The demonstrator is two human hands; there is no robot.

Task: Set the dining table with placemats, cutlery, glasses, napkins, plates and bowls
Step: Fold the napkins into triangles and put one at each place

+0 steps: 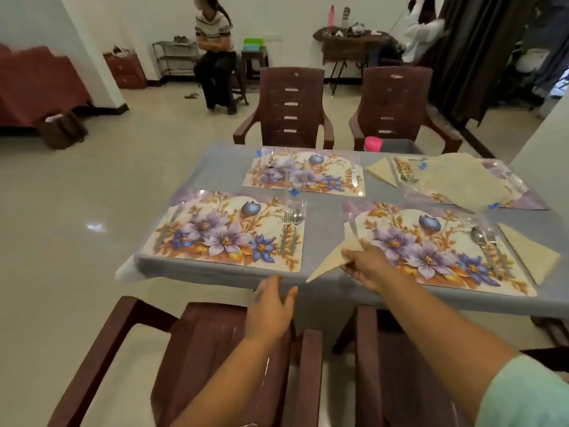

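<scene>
**Napkin held at the near right placemat**

Nearest the camera stand two dark brown plastic chairs (221,349), pushed up to the near edge of the worktop (323,217), which is covered in a grey-blue cloth. Over the left chair the left hand (271,306) hovers with its fingers spread and relaxed, holding nothing, just short of the worktop's edge.

The right hand (366,266), reaching out of a pale green sleeve (523,396), pinches a cream triangular napkin (335,257) at the left edge of the near right placemat (431,248); the napkin's point overhangs the cloth to the left of that mat. On the right side of the same floral mat lie a spoon (478,238) and a fork (494,238), and just to its right, on the cloth, lies a second folded napkin (528,252).

To the left of the near right placemat lies the near left placemat (228,232), with a knife at its left side and a fork and spoon (292,226) at its right. Beyond the near right placemat lie two more floral mats: the far left one (304,174) with cutlery, and the far right one (468,183) mostly covered by a spread cream cloth, a folded napkin (383,171) beside it. A pink lid (373,143) shows at the far edge, in front of two more brown chairs (291,109). Past these, two persons sit by the wall. No writing or labels can be read anywhere.
</scene>
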